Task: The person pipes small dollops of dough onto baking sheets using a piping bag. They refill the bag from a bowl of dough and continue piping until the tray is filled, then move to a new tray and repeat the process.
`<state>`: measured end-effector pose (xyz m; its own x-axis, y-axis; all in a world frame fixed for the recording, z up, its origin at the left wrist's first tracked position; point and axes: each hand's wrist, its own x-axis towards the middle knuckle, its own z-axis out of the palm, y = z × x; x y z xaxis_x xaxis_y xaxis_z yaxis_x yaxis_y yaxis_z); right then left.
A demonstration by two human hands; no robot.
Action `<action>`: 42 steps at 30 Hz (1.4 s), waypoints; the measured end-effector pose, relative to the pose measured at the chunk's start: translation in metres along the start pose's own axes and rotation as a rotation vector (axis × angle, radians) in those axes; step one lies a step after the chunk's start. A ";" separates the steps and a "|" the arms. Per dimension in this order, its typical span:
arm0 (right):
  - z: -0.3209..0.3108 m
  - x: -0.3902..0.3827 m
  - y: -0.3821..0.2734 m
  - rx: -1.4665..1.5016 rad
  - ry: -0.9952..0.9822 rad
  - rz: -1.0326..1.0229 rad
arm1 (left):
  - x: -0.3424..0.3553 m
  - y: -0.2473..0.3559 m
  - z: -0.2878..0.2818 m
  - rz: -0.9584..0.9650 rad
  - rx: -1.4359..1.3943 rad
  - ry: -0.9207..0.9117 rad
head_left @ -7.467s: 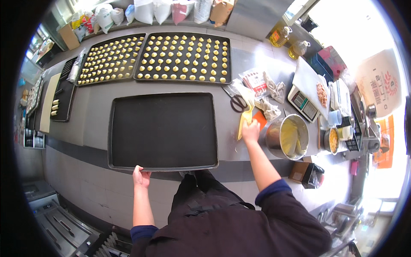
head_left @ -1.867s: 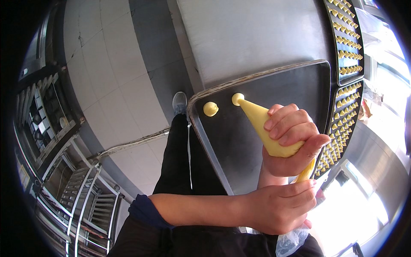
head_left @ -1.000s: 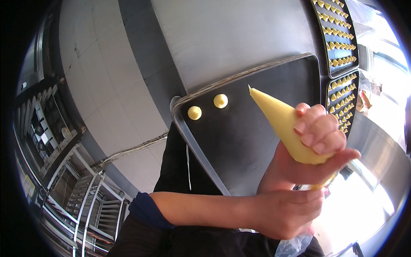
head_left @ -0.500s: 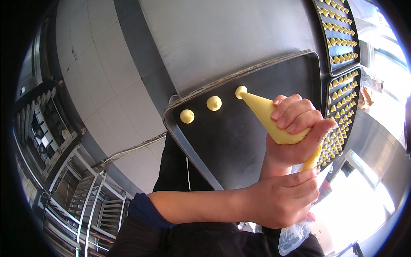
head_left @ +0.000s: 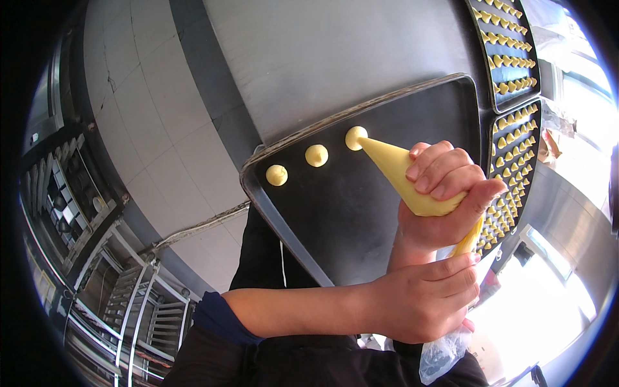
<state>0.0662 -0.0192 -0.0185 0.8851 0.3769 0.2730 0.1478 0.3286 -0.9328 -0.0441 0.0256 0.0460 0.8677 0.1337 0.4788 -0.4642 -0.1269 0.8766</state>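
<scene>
My right hand (head_left: 445,184) is closed round a filled piping bag (head_left: 393,168) of yellow batter. My left hand (head_left: 435,297) grips its twisted upper part, its forearm crossing over my right one. The bag's clear, crumpled tail (head_left: 445,355) hangs below. The bag slants toward the far left, its tip touching a round batter mound (head_left: 354,138) on a dark baking tray (head_left: 322,219). Left of it, in a row along the tray's far edge, lie a mound (head_left: 316,155) with a small peak and another mound (head_left: 276,175).
Two trays on the right, a far tray (head_left: 509,98) and a nearer tray (head_left: 495,129), carry rows of peaked yellow dollops. A metal worktop (head_left: 348,51) extends beyond the tray. Left of it are a tiled floor (head_left: 155,122) and a metal rack (head_left: 129,290).
The batter mound under the bag's tip has grown wider. The tray and its mounds sit slightly farther left in view. Both hands keep their hold on the piping bag.
</scene>
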 end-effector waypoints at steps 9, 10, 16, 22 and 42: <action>0.017 0.020 -0.058 0.232 0.299 0.067 | 0.017 0.007 0.020 0.224 0.029 0.009; 0.004 0.029 -0.056 0.175 0.148 0.042 | 0.019 0.007 0.022 0.221 0.023 0.013; -0.030 0.019 -0.012 -0.055 0.113 0.004 | 0.019 -0.010 0.021 0.045 -0.021 0.003; -0.029 0.018 0.002 -0.063 0.206 0.005 | 0.020 -0.018 0.018 0.024 0.015 -0.054; -0.029 0.028 -0.011 0.093 0.164 0.054 | 0.027 -0.018 0.022 0.030 -0.053 -0.064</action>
<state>0.1024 -0.0374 -0.0069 0.9517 0.2528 0.1741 0.0633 0.3931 -0.9173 -0.0088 0.0095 0.0421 0.8619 0.0676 0.5026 -0.4977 -0.0780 0.8638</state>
